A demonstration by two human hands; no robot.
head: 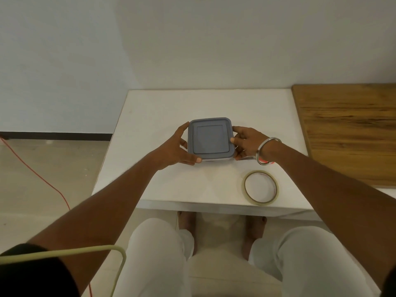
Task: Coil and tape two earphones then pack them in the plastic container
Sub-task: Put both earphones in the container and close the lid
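Red cable (32, 168) on floor, 9 o'clock of white table (162, 189). L hand (175, 148) grips plastic container (210, 138) w/ grey lid on, table centre; R hand (246, 142) grips opposite side. Tape roll (260, 188) at 5 o'clock of container, apart. Wood board (347, 129) at 3 o'clock.

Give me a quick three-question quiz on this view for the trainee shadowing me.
1. True or false: the grey lid sits on the container.
2. Which hand wears the metal bangle: A left, B right?
3. What lies flat on the white table near the right forearm?

Key: 1 true. 2 B; the right hand and the left hand hold the container's opposite sides. 3 The tape roll.
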